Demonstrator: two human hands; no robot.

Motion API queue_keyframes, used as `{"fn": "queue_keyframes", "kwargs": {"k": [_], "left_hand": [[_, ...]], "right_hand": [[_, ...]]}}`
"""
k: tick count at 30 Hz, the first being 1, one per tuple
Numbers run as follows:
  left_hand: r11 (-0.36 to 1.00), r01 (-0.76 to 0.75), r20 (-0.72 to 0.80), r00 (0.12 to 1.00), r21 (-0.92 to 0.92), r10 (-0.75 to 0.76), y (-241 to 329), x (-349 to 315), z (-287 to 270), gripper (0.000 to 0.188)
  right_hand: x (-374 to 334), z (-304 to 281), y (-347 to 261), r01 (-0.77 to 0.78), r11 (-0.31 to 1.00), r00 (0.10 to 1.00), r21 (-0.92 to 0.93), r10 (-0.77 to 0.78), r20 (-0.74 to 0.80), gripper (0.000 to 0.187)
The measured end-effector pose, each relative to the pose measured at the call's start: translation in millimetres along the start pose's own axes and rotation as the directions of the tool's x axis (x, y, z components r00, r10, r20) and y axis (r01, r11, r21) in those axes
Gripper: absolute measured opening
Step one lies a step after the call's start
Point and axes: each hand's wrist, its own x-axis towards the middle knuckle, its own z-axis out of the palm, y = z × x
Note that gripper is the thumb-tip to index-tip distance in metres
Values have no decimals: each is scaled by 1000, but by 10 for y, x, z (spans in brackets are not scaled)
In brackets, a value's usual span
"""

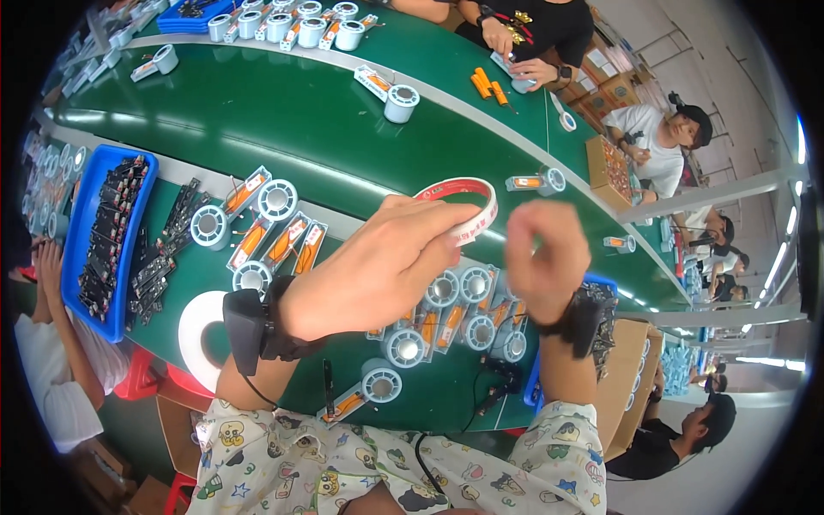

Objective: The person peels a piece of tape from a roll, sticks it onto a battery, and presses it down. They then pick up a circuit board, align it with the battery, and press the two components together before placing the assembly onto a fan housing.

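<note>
My left hand [378, 266] is closed on a nearly used-up roll of tape [486, 220], a thin white ring with red inside and red print. Just right of the roll, my right hand [549, 257] is raised and blurred, its fingers curled together; whatever they pinch, if anything, is too small to make out. Below the hands, several light-blue fan units [405, 348] with round grilles and orange cells stand in a cluster on the green table. A single fan unit [380, 384] lies nearer to me. More fan units [277, 200] sit to the left.
At the left, a blue tray [146, 184] holds black circuit boards, with loose boards [154, 275] beside it. A large white tape roll [194, 343] lies by my left wrist. Beyond runs a green conveyor [283, 112] carrying fan units. Co-workers sit across and at both sides.
</note>
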Motion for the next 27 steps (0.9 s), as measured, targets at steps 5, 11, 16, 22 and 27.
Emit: {"fn": "queue_keyframes", "kwargs": {"k": [5, 11, 16, 22, 27], "left_hand": [[988, -115, -36, 992, 101, 119, 111, 57, 66, 35], [979, -25, 48, 999, 202, 15, 222, 52, 126, 33], [989, 12, 118, 993, 149, -30, 214, 57, 109, 31], [971, 190, 285, 948, -142, -144, 135, 64, 86, 31], [830, 389, 434, 878, -400, -202, 88, 71, 79, 36]], "right_hand": [[32, 16, -447, -119, 993, 991, -17, 120, 56, 28], [-85, -66, -483, -226, 960, 974, 164, 217, 67, 32], [-42, -199, -484, -328, 896, 944, 299, 295, 150, 31], [8, -325, -526, -474, 809, 870, 349, 369, 326, 23], [21, -350, -473, -169, 917, 958, 361, 67, 280, 20]]}}
